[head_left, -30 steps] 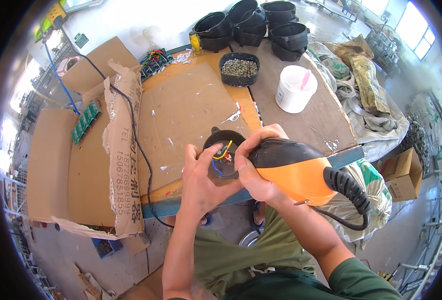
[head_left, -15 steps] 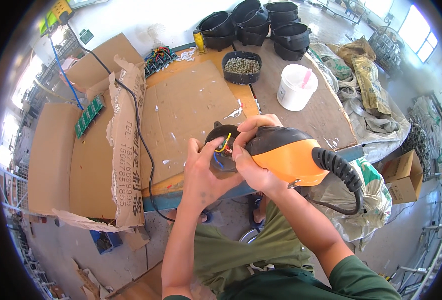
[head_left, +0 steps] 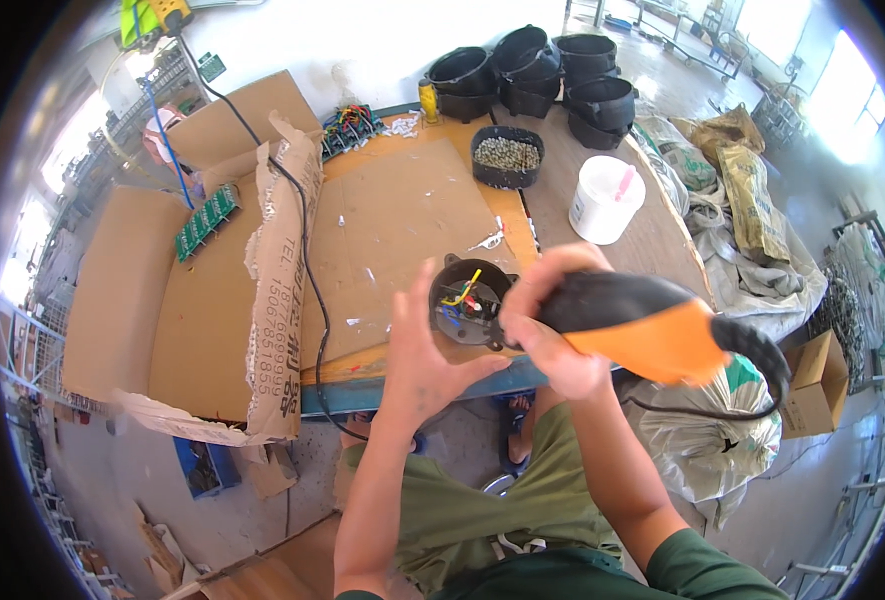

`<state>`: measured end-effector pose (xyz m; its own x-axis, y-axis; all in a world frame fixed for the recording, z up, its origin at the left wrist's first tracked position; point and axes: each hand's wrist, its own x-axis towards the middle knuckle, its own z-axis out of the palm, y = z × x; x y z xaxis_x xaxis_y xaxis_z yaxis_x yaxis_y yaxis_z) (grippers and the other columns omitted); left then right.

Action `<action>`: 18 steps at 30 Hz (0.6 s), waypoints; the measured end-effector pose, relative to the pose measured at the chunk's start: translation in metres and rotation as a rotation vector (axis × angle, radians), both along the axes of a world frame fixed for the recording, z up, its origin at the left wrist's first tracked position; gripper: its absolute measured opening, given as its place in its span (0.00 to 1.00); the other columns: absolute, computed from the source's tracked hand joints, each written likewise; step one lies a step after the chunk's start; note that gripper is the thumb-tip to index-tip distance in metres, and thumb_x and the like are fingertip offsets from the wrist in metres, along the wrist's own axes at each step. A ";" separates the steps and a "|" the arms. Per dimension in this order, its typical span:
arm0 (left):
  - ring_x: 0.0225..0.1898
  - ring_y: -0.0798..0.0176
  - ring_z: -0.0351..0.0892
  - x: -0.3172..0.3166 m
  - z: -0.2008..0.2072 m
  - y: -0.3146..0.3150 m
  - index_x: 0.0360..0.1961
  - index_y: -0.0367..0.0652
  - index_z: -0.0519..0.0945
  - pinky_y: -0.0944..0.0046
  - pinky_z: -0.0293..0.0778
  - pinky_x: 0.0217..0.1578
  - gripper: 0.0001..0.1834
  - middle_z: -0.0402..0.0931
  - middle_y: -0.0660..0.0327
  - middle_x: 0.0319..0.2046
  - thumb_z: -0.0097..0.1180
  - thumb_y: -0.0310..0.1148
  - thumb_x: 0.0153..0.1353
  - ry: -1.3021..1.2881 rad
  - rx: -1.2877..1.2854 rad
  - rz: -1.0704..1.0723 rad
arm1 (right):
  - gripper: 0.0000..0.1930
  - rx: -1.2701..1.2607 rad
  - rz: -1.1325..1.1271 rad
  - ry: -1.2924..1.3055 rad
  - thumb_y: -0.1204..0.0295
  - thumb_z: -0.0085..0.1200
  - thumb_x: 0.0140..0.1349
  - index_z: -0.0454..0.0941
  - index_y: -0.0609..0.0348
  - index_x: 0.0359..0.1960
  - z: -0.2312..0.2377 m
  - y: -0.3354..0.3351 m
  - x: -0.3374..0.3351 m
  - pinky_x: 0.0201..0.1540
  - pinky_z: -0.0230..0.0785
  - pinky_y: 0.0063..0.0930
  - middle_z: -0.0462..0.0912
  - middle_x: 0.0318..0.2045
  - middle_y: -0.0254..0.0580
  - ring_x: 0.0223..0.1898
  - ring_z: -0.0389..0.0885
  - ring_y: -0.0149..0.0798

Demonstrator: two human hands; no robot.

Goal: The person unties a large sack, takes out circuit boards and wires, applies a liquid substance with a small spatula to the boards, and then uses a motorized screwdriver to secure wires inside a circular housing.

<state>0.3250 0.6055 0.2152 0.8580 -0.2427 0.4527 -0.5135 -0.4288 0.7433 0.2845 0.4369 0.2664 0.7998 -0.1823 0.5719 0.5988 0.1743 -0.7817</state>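
A round black housing with small lugs on its rim stands near the table's front edge. Inside show yellow, blue and red wires and a dark part. Close to its left side, my left hand is open, thumb and fingers spread around the near-left rim without visibly holding anything. My right hand grips the front end of an orange-and-black corded tool, slightly blurred, just right of the housing. The tool's tip is hidden by my fingers, so its kind is unclear. A thick ribbed black cable leaves its back.
An open cardboard box with green circuit boards stands left, a black cable running along it. Farther back are a black tub of small metal parts, a white bucket and stacked black housings. Sacks lie right.
My left fingers have come out of the housing and spread apart. My right hand has moved the tool a little to the right, uncovering the wires. The whole view has shifted slightly.
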 end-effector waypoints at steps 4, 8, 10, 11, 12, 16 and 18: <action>0.32 0.64 0.68 -0.044 -0.017 0.039 0.57 0.40 0.69 0.61 0.67 0.34 0.31 0.71 0.63 0.36 0.71 0.35 0.57 0.579 -0.821 0.136 | 0.22 0.092 -0.053 -0.176 0.76 0.63 0.55 0.66 0.59 0.49 0.006 -0.010 -0.035 0.32 0.70 0.30 0.74 0.24 0.36 0.24 0.74 0.34; 0.33 0.62 0.72 -0.105 -0.029 0.048 0.41 0.39 0.76 0.60 0.70 0.36 0.04 0.74 0.60 0.31 0.56 0.24 0.67 1.083 -1.689 0.128 | 0.22 0.452 0.058 -0.165 0.72 0.64 0.59 0.65 0.56 0.49 0.012 -0.002 -0.074 0.34 0.70 0.33 0.74 0.25 0.37 0.25 0.75 0.36; 0.40 0.55 0.78 -0.131 -0.048 0.047 0.41 0.36 0.77 0.56 0.76 0.43 0.04 0.78 0.52 0.33 0.54 0.22 0.67 1.305 -1.774 0.155 | 0.21 0.515 0.097 -0.138 0.72 0.64 0.59 0.66 0.56 0.49 0.008 0.005 -0.087 0.34 0.70 0.34 0.74 0.25 0.37 0.26 0.75 0.37; 0.42 0.51 0.80 -0.143 -0.049 0.042 0.45 0.33 0.77 0.53 0.78 0.48 0.08 0.79 0.49 0.37 0.50 0.19 0.66 1.326 -1.734 0.176 | 0.21 0.521 0.100 -0.136 0.72 0.64 0.59 0.66 0.56 0.49 0.004 0.008 -0.094 0.35 0.70 0.34 0.75 0.25 0.37 0.26 0.75 0.37; 0.44 0.49 0.80 -0.152 -0.049 0.036 0.48 0.31 0.76 0.51 0.79 0.50 0.10 0.79 0.48 0.39 0.48 0.18 0.66 1.280 -1.713 0.166 | 0.21 0.526 0.102 -0.134 0.73 0.64 0.59 0.66 0.56 0.49 0.001 0.011 -0.098 0.35 0.70 0.34 0.75 0.25 0.38 0.26 0.75 0.37; 0.51 0.45 0.82 -0.173 -0.051 0.023 0.55 0.27 0.74 0.52 0.82 0.55 0.15 0.79 0.39 0.51 0.46 0.19 0.70 1.153 -1.614 -0.029 | 0.20 0.552 0.126 -0.108 0.74 0.64 0.59 0.67 0.57 0.49 -0.005 0.017 -0.116 0.35 0.70 0.34 0.75 0.25 0.38 0.26 0.74 0.37; 0.50 0.48 0.84 -0.177 -0.041 0.017 0.55 0.28 0.75 0.55 0.84 0.53 0.14 0.77 0.36 0.56 0.46 0.23 0.73 1.102 -1.533 -0.115 | 0.20 0.579 0.142 -0.128 0.74 0.64 0.59 0.67 0.56 0.49 -0.002 0.018 -0.124 0.35 0.70 0.34 0.75 0.25 0.38 0.26 0.75 0.37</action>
